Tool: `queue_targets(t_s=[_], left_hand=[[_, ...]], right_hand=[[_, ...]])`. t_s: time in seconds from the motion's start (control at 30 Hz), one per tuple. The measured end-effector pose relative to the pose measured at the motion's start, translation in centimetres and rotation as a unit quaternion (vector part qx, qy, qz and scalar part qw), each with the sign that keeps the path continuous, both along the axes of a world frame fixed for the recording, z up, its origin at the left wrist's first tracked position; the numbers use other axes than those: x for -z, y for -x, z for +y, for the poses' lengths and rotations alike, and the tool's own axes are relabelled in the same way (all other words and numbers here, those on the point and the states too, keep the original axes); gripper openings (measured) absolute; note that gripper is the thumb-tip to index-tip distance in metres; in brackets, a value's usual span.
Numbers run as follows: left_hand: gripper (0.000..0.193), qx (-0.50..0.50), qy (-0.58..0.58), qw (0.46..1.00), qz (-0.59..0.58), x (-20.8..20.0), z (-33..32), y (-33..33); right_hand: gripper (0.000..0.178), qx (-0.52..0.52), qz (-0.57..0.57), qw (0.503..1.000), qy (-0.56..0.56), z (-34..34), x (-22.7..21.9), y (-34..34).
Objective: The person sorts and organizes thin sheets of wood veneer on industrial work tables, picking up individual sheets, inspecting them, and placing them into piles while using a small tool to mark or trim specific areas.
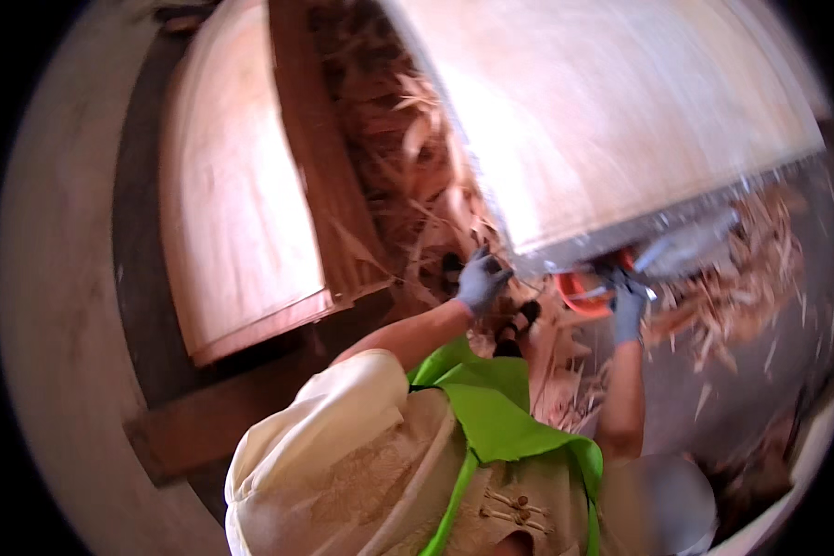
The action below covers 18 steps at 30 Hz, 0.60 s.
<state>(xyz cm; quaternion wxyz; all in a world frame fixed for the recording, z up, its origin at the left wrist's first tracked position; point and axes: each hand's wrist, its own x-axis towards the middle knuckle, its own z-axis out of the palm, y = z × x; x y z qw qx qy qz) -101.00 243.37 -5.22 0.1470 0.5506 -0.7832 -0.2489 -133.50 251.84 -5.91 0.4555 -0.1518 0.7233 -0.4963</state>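
My left hand (482, 282), in a grey glove, is by the near left corner of a large stack of thin wood sheets (620, 111). Its fingers are apart and nothing shows in them. To the right, my right hand (630, 301), gloved too, is beside an orange round container (583, 295) below the stack's near edge. The fingers look curled, with a small pale piece showing beside them; blur hides what they grip. The stack's overhanging edge covers part of the container.
A second stack of wood sheets (236, 195) stands on the left, beside a brown board (319, 139). Wood shavings (403, 157) fill the gap between the stacks. More scraps (732, 287) lie on the floor at right. A wooden beam (213, 408) lies at lower left.
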Motion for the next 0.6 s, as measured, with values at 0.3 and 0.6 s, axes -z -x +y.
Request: queue_targets(t_s=[0.3, 0.6], left_hand=[[0.024, -0.458, 0.017, 0.881, -0.114, -17.1, -14.4, -38.6], [0.021, 0.107, -0.068, 0.984, 0.128, -24.7, -17.9, -15.6]], right_hand=[[0.017, 0.076, 0.034, 0.996, 0.014, 0.7, -1.9, -0.2], [0.025, -0.265, 0.226, 0.894, 0.283, -14.1, -26.5, -23.6]])
